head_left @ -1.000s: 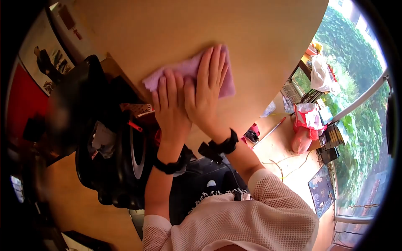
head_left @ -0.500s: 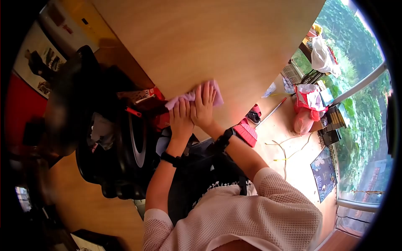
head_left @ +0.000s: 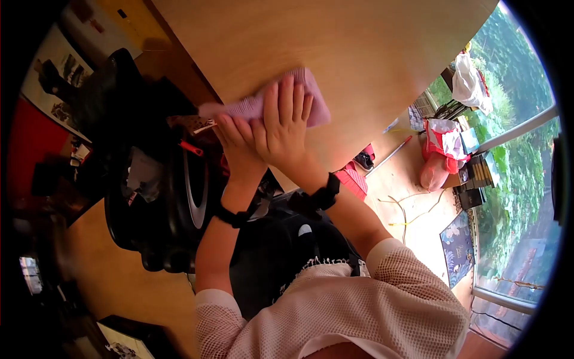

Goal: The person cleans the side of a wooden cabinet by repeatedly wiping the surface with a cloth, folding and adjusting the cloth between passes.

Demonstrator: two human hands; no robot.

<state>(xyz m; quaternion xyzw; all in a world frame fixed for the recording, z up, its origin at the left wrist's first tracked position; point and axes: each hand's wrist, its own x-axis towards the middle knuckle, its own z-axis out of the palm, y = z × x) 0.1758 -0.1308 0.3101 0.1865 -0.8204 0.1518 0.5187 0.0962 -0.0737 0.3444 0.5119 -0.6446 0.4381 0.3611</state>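
A folded pink-purple cloth (head_left: 317, 99) lies on the wooden tabletop (head_left: 359, 54), near its lower left edge. My right hand (head_left: 284, 128) rests flat on the cloth with its fingers stretched out. Beside it and partly under its thumb side is my left hand (head_left: 242, 149), its fingertips at the cloth's lower edge and its fingers extended. Neither hand is closed round the cloth. Each wrist wears a black band.
A black massage-type chair (head_left: 170, 197) stands at the left, close to the table's edge. On the floor at the right are a red and white bag (head_left: 442, 140), a long stick (head_left: 388, 157) and a dark patterned mat (head_left: 457, 248). Large windows line the right side.
Over the last half second, both hands and the cloth have moved away from my body along the tabletop. My left hand has slid toward the cloth's lower left edge. The view has shifted slightly.
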